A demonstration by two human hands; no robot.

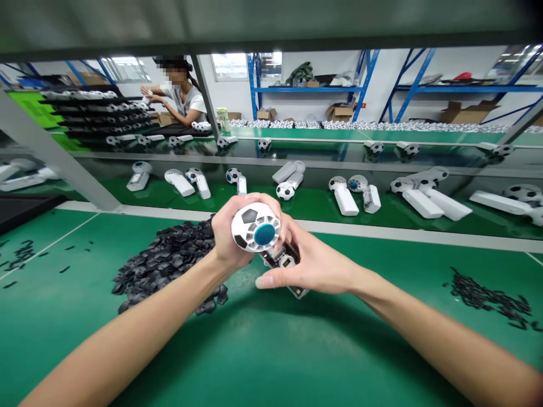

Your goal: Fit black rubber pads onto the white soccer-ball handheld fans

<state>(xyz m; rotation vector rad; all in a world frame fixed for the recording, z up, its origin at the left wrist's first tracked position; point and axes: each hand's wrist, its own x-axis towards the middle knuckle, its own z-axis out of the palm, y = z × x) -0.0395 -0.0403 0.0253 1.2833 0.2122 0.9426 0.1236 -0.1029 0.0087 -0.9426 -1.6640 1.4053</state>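
Between my hands is a handheld fan [249, 217] with a round, football-patterned head and a blue centre disc. Wrapped round the head from the left and behind is my left hand [224, 233]. My right hand [319, 261] grips the fan's handle, its thumb stretched across the near side. The handle is uncovered there, and inner parts [287, 262] show between thumb and fingers. The fan is tilted, head up to the left, handle down to the right, above the green table [271, 356]. Most of my fingers are hidden behind the fan.
A heap of black plastic pieces [169, 260] lies left of my hands, thin black strips [487, 299] far right. Beyond a pale ledge, several fans [345, 199] lie on a green belt [263, 206]. A co-worker [186, 102] sits behind, near stacked trays [97, 116]. A shelf hangs overhead.
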